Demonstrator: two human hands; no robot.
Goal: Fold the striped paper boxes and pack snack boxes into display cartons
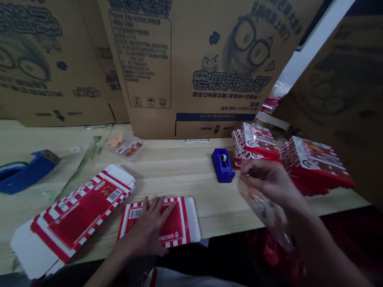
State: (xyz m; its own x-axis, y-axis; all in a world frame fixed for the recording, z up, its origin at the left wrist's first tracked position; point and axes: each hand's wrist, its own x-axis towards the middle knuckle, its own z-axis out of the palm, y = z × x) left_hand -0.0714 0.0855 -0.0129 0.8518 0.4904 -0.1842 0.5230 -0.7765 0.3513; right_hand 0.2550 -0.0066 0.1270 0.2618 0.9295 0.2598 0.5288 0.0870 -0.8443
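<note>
Head camera looks down on a wooden table, with big cardboard boxes standing along its far edge. Near the left edge lies a blue tape dispenser, and toward the front edge lies a flat red and white carton. A small plastic bag with orange pieces is by the far edge. The left hand is spread open and presses on a second flat carton at the front edge. The right hand pinches the top of a clear plastic bag, which hangs past the front edge. Near this hand are a small blue tape dispenser and two piles of red cartons.
</note>
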